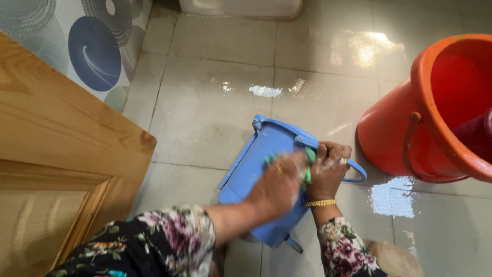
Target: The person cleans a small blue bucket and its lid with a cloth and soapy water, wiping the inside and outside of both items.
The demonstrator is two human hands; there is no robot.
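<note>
Two hands work on one blue plastic bucket, which lies tipped on its side on the wet tiled floor, its rim turned toward the orange bucket. The right hand is closed around the blue bucket's rim, next to where its thin handle loops out, and steadies it. The left hand presses flat against the outer wall just beside that grip, fingers curled over a green scrubbing pad; only a strip of the pad shows between the two hands, so how firmly it is pinched cannot be told. Motion blur and pale lather on the fingers suggest scrubbing is in hand.

As a judgement, the cleaning looks partway through: the wall near the rim is being rubbed, suds lie on the skin, and no rinsing shows. The bucket's far side and its inside are hidden, so their state is unknown.

Counted: one blue bucket, one green pad, one larger orange bucket standing upright well to the right of the grip, one wooden door to the left, one patterned wall panel beyond it, and one white base at the far edge.
</note>
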